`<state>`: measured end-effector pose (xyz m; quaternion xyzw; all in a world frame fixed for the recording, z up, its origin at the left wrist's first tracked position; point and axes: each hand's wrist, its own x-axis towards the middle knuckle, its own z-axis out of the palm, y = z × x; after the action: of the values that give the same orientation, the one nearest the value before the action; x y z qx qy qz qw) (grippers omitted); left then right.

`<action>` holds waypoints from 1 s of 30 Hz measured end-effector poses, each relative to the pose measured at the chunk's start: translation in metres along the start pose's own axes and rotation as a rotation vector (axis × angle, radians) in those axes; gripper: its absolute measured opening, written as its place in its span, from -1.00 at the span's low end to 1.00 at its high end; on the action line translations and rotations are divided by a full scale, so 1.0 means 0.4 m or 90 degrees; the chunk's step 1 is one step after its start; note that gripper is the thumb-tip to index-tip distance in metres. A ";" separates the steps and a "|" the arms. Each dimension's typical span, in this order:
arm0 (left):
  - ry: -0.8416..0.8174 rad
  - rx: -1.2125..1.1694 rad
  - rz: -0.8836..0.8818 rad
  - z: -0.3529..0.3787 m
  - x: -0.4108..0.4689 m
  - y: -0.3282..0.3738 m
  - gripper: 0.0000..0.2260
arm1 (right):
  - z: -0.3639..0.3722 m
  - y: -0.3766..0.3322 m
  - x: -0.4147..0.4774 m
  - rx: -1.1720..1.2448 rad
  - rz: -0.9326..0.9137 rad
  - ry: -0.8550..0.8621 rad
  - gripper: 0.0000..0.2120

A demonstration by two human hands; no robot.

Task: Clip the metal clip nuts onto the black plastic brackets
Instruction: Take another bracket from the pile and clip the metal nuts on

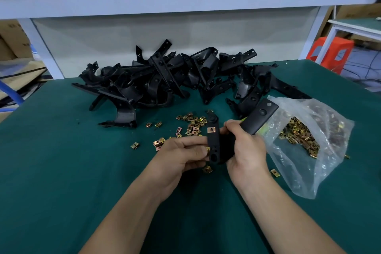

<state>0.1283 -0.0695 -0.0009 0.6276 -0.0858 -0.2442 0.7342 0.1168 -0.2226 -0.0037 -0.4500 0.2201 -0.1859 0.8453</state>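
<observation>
Over the green table mat [61, 171], both hands hold one black plastic bracket [256, 117]. My right hand [246, 148] grips its middle. My left hand [181, 155] pinches a brass-coloured clip nut [207, 149] against the lower edge of the bracket's narrow arm. Another clip nut [211, 129] sits clipped higher on that arm. Loose clip nuts [192, 125] lie scattered just beyond my hands. A pile of black brackets [165, 80] fills the back of the table.
A clear plastic bag [313, 140] with many clip nuts lies open to the right of my hands. A white shelf frame [185, 4] runs across the back above the pile. An orange stool [332, 51] stands off the table's far right corner.
</observation>
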 end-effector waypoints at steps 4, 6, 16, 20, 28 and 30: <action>0.036 -0.001 0.027 -0.009 -0.003 0.007 -0.78 | 0.000 0.000 -0.001 0.000 -0.002 -0.013 -0.81; 0.049 0.007 0.027 -0.018 -0.004 0.009 -0.75 | 0.003 0.001 -0.004 0.001 0.004 -0.023 -0.80; 0.061 0.057 0.047 -0.034 -0.003 0.017 -0.72 | 0.010 0.003 -0.009 0.006 -0.031 -0.050 -0.86; 0.072 0.044 0.048 -0.013 -0.003 0.006 -0.61 | 0.012 0.006 -0.015 0.006 -0.031 -0.071 -0.85; 0.199 -0.026 0.042 0.009 0.016 -0.003 -0.69 | 0.014 0.013 -0.008 0.015 -0.043 -0.070 -0.87; 0.205 -0.025 0.036 0.008 0.017 -0.007 -0.67 | 0.014 0.011 -0.008 0.018 -0.046 -0.067 -0.87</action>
<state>0.1321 -0.0758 -0.0040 0.6414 0.0200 -0.1216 0.7573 0.1177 -0.2150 -0.0040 -0.4546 0.1560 -0.1952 0.8549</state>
